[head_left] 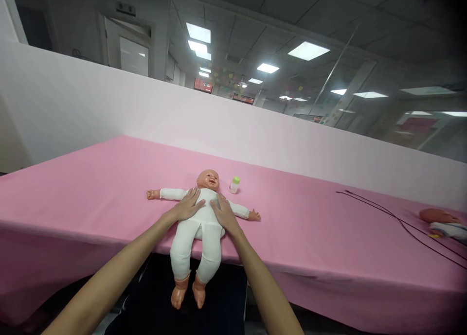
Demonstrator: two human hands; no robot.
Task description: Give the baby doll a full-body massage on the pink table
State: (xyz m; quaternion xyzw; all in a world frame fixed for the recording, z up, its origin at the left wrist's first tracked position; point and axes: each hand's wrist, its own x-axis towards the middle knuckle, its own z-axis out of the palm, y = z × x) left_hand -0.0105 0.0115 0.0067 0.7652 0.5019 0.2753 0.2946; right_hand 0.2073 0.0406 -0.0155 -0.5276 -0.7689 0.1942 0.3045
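Note:
A baby doll (200, 218) with a white cloth body lies on its back on the pink-covered table (299, 228), arms spread and legs hanging over the front edge. My left hand (188, 206) rests on the doll's chest on the left side, fingers stretched out. On the other side of the chest lies my right hand (223, 211), also flat with fingers extended. Neither hand is closed around anything. Just beyond the doll's right-hand arm stands a small bottle (234, 185) with a green cap, upright beside the doll's head.
Dark thin cables (394, 214) run across the cloth at the right. A second doll (441, 220) lies near the table's right end, partly cut off. Behind the table rises a white low wall (226, 126) with glass above it.

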